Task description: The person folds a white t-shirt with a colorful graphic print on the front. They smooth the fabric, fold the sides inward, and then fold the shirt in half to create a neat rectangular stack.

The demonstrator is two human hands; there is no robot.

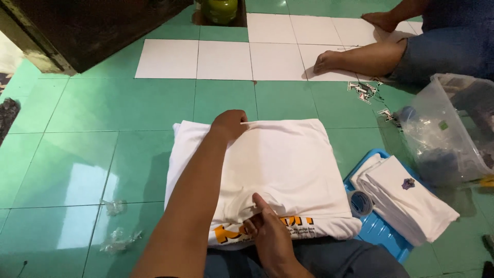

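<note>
- A folded white cotton T-shirt (278,170) with orange lettering along its near edge lies flat on the green tiled floor (103,113), its near edge over the person's lap.
- The left hand (230,124) rests at the far left corner of the T-shirt, its grip closed around the fabric edge there, pinching it.
- The right hand (267,229) sits at the near edge of the T-shirt, just above the orange lettering; thumb and fingers pinch a small ridge of cloth, so its grip is narrow and holding fabric.
- To the right of the T-shirt, touching its lower right corner, lies a flat blue plastic tray (378,231).
- On that tray sits a stack of folded white garments (406,201) with a small dark emblem on top, and beside the stack, towards the T-shirt, a roll of clear tape (360,202).
- Further right of the T-shirt stands a clear plastic storage box (453,128), tilted, with crumpled clear bags inside.
- Beyond the T-shirt to the far right, another person's bare legs and feet (360,56) rest on a patch of white tiles (226,59).
- Small printed paper tags (365,90) lie scattered between those feet and the box.
- Left of the T-shirt, near the person's left forearm, scraps of crumpled clear plastic (116,206) lie on the floor.
- Straight beyond the T-shirt, at the far wall, stands a green gas cylinder (219,10).
</note>
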